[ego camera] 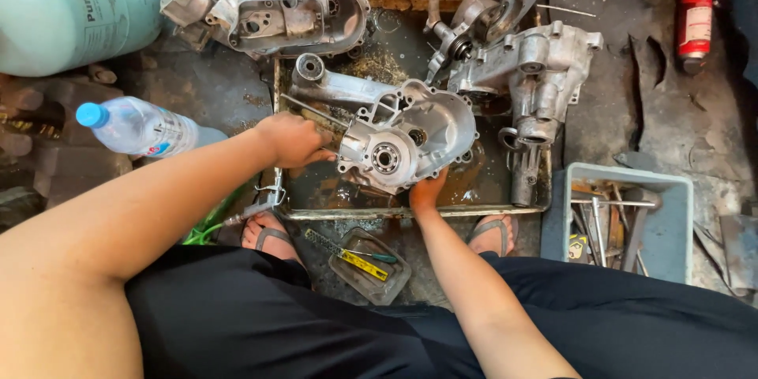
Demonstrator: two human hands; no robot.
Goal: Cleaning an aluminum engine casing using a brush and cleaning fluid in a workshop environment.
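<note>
A silver engine crankcase half (399,130) with a round bearing in its middle stands tilted over a dirty metal wash tray (410,211). My left hand (294,139) grips the casing's left edge, with a thin rod running back from under the fingers. My right hand (428,189) holds the casing from below at its near edge. Brown oily liquid lies in the tray under the part.
Other crankcase parts (525,63) lean at the tray's right and another casing (288,12) behind it. A water bottle (142,128) and pale green gas cylinder (71,8) are left. A grey tool bin (624,221) sits right, a red canister (695,22) far right, a small tray (367,264) between my sandalled feet.
</note>
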